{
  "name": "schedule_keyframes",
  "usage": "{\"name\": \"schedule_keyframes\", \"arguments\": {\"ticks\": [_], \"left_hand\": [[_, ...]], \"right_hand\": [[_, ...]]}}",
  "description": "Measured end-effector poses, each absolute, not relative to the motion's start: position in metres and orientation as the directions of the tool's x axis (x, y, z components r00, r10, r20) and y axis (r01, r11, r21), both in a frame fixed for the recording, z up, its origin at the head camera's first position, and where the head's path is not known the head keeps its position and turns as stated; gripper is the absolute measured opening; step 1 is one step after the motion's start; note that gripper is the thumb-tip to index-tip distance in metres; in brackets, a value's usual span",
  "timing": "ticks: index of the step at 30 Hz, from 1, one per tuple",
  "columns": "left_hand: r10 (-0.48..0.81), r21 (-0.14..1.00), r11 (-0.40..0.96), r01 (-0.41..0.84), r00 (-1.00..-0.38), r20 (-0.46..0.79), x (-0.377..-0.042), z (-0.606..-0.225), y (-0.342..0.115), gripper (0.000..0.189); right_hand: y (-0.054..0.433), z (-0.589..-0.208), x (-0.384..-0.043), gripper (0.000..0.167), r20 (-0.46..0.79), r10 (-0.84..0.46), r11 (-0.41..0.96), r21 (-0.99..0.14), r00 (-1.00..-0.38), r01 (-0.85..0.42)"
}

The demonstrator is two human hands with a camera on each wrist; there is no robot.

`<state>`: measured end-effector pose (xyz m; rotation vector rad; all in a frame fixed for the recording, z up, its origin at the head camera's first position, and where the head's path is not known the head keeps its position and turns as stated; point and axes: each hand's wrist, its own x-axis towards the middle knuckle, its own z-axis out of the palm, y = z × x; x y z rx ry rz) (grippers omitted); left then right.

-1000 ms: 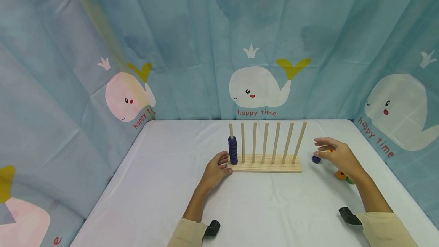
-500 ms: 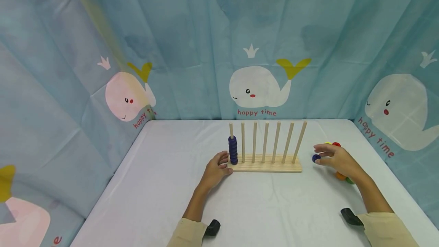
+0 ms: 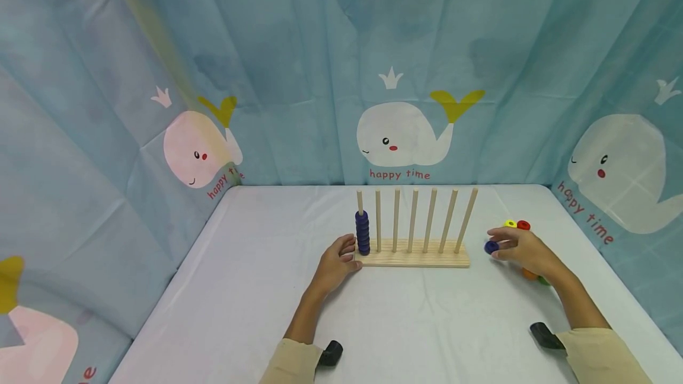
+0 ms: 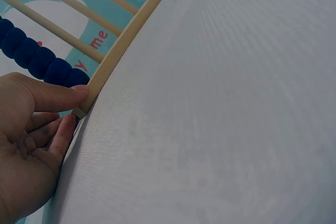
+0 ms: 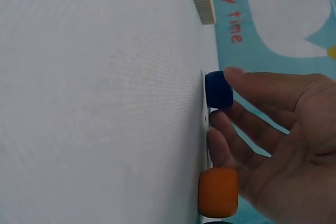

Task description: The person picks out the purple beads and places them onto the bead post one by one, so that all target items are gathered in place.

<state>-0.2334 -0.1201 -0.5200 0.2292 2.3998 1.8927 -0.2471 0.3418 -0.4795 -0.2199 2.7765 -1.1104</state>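
Observation:
A wooden peg rack (image 3: pixel 416 259) stands on the table with upright pegs in a row. Dark blue beads (image 3: pixel 362 233) are stacked on its leftmost peg. My left hand (image 3: pixel 333 265) holds the left end of the base, thumb at its front edge; the left wrist view shows this thumb (image 4: pixel 58 97) near the stacked beads. To the right of the rack, my right hand (image 3: pixel 528 250) has thumb and fingers around a loose blue bead (image 3: pixel 491 248), pinching it at the tabletop. In the right wrist view the thumb tip touches this blue bead (image 5: pixel 219 89).
Behind the right hand lie a yellow bead (image 3: pixel 510 224) and a red bead (image 3: pixel 523 225). An orange bead (image 3: pixel 529 274) and a green bead (image 3: pixel 543 281) lie by the right wrist, partly hidden. A whale-print curtain (image 3: pixel 299 76) hangs around the white table (image 3: pixel 240 289).
My right hand has come down a little and its fingers have closed in on the loose blue bead. The yellow and red beads behind it have come into sight. My left hand stays put.

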Motion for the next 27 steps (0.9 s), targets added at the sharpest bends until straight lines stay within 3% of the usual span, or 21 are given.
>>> {"name": "schedule_keyframes", "arguments": {"ticks": [15, 27], "left_hand": [[0.164, 0.971, 0.227, 0.073, -0.986, 0.036, -0.232, -0.520, -0.119, 0.074], [0.166, 0.975, 0.212, 0.072, -0.985, 0.036, -0.231, -0.520, -0.120, 0.074]], "right_hand": [[0.339, -0.479, -0.246, 0.049, -0.050, -0.163, 0.770, -0.630, -0.985, -0.096], [0.338, -0.463, -0.239, 0.053, 0.016, -0.075, 0.771, -0.633, -0.997, -0.068]]}}
